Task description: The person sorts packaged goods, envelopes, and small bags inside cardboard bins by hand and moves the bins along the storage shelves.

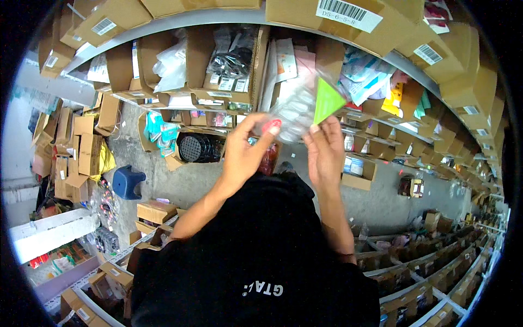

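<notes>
Both hands hold a clear plastic package [292,112] with several oval hollows, in front of the shelf of cardboard bins. My left hand [247,149] grips its left side, the thumb on a round red spot [271,125]. At its right side my right hand [325,149] pinches the lower tip of a bright green triangular piece [328,100]. Whether the green piece is joined to the package cannot be told. Behind them stands an open cardboard bin [331,57] with papers and a pink packet.
Cardboard bins [226,96] with bagged goods line the shelves ahead and to the right. Below are a box with a black ribbed item [200,147] and an open box [359,173]. A blue plastic stool [128,182] stands on the floor. More shelving [408,269] lies behind at right.
</notes>
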A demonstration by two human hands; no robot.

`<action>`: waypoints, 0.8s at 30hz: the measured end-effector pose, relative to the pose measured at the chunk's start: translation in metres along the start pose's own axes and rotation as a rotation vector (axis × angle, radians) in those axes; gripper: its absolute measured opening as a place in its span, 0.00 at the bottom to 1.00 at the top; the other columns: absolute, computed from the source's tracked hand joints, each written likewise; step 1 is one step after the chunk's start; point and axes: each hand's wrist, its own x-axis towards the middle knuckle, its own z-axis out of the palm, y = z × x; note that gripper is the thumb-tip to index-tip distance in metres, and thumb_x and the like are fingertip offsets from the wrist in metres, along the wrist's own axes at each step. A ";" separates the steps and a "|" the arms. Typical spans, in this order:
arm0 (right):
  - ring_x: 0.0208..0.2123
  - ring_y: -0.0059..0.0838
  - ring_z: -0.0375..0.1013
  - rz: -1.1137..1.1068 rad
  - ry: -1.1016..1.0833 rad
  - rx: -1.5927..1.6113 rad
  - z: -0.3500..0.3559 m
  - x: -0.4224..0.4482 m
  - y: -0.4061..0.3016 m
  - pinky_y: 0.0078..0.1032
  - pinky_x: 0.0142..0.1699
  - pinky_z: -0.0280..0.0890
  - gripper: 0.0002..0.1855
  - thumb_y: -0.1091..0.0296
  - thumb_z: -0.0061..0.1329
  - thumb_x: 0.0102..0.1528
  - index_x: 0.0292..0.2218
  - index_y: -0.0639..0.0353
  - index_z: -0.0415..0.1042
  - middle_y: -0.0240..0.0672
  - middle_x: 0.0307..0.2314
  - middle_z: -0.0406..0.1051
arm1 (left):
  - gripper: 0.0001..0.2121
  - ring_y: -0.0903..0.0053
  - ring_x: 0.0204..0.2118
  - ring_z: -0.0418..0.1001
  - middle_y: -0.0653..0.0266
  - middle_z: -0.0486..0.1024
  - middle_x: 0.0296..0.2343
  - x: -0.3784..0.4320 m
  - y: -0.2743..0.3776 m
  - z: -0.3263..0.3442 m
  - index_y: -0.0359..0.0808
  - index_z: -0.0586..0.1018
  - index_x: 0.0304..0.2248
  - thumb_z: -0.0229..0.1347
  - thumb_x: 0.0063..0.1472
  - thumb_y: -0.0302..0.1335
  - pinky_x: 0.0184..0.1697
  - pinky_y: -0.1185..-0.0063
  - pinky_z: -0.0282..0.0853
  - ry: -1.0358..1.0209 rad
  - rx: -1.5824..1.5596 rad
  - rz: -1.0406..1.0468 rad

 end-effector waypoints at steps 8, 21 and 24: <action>0.44 0.25 0.68 -0.422 0.105 -0.713 -0.032 0.007 -0.028 0.24 0.50 0.61 0.17 0.73 0.47 0.55 0.47 0.63 0.66 0.37 0.43 0.69 | 0.10 0.71 0.27 0.71 0.57 0.75 0.27 0.025 0.035 -0.029 0.32 0.78 0.36 0.58 0.55 0.26 0.33 0.78 0.66 -0.006 0.493 0.380; 0.41 0.43 0.66 -0.809 -0.265 -1.369 -0.011 0.015 -0.056 0.35 0.46 0.62 0.19 0.73 0.51 0.49 0.45 0.58 0.69 0.43 0.38 0.69 | 0.08 0.61 0.34 0.70 0.54 0.76 0.31 0.035 0.038 -0.039 0.31 0.77 0.35 0.55 0.54 0.23 0.39 0.71 0.65 -0.135 0.567 0.419; 0.37 0.45 0.67 -0.802 -0.252 -1.392 -0.016 0.020 -0.049 0.37 0.43 0.61 0.16 0.74 0.50 0.49 0.42 0.58 0.70 0.42 0.33 0.69 | 0.08 0.61 0.34 0.71 0.55 0.75 0.32 0.039 0.037 -0.039 0.31 0.77 0.35 0.55 0.54 0.22 0.39 0.72 0.65 -0.161 0.603 0.467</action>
